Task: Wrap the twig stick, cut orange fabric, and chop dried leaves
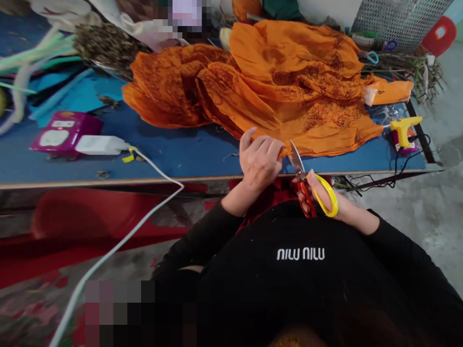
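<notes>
A large orange cloth [300, 86] with dark printed patterns lies bunched across the blue table. My left hand [260, 156] grips its near edge, fingers closed on the fabric. In my right hand [318, 190] are scissors [303, 178] with one red and one yellow handle. Their blades point up and away from me, at the cloth's edge just right of my left hand. The blades look partly apart; whether fabric lies between them I cannot tell.
On the left of the blue table [188, 149] stand a purple power socket [70, 135] with a white plug [101, 144] and a trailing cable [144, 212]. A yellow glue gun [405, 131] and an orange packet [388, 92] lie right. Dried plant matter [104, 46] sits behind.
</notes>
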`<state>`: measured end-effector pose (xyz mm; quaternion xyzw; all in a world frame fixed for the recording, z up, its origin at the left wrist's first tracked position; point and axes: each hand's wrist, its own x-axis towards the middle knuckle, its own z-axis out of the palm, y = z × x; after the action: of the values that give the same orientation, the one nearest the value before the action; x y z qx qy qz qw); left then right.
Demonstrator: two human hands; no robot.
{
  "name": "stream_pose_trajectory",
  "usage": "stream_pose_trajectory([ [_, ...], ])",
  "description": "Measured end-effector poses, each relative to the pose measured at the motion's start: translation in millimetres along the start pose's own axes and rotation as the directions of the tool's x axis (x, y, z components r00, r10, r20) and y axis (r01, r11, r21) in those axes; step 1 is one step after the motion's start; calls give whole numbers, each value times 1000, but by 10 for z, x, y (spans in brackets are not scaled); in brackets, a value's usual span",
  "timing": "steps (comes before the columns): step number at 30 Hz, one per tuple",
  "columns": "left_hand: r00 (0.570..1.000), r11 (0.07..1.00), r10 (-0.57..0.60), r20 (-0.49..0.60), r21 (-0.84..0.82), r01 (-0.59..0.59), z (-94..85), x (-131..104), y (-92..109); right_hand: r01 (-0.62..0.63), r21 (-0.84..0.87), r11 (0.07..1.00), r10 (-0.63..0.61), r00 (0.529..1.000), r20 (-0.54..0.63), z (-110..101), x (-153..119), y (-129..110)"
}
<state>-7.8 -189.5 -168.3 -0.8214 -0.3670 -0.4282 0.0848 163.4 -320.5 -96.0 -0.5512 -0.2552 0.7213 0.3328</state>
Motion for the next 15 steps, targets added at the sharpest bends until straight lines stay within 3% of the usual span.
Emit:
stream_pose_trajectory([
  [5, 994, 995, 98, -44, 36, -96, -10, -30, 61, 24, 19, 1000, -24, 999, -27, 96, 107, -64],
  [10, 999, 999, 38, 29, -26, -37, -13, -87, 58, 29, 22, 999, -28, 997, -73, 139, 171, -45],
  [15, 999, 999, -10, 36, -42, 12, -1, -88, 21, 102, 50, 994, -97, 991, -88, 94, 161, 68],
])
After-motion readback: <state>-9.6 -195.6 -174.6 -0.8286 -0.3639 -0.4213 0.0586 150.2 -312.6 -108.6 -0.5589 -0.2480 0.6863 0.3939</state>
